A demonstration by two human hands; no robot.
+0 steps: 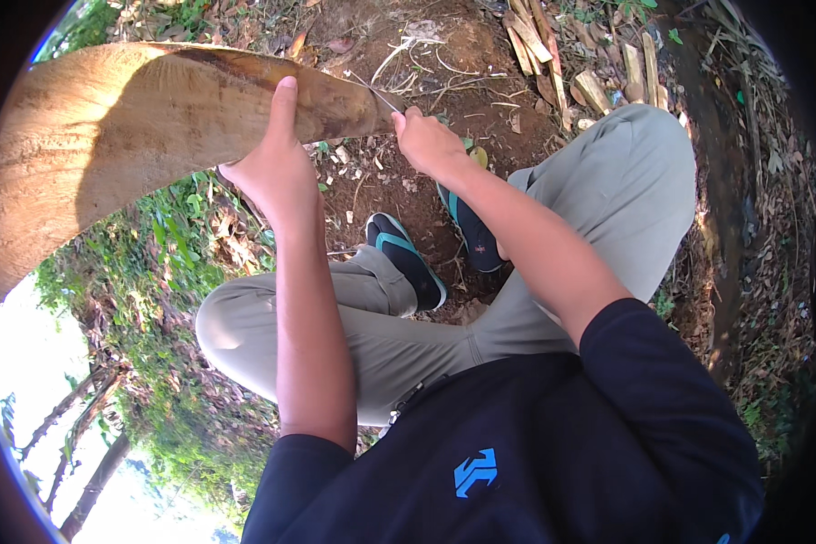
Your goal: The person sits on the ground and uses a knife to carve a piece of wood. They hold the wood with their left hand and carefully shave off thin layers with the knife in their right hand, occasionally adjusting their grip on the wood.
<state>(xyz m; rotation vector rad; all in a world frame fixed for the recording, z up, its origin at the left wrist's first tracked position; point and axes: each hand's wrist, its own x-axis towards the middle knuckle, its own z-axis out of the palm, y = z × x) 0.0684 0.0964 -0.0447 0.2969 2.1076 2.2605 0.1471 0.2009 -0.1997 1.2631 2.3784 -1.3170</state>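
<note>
A long, broad wooden board [159,136] with a rough brown face reaches from the far left to the middle, darker at its narrow right end. My left hand [279,177] is closed on its near edge, the thumb lying up across the face and the fingers hidden underneath. At the narrow end, my right hand [426,142] is closed round a tool whose thin metal blade [383,99] points up and left over the board's tip. The fist covers the handle, so the exact kind of tool is unclear.
Split wood pieces [594,92] lie at the far right on brown soil [480,100] with dry leaves and chips. My dark shoes [396,249] with teal trim and my bent knees are just below the board. Green plants [168,231] grow at left.
</note>
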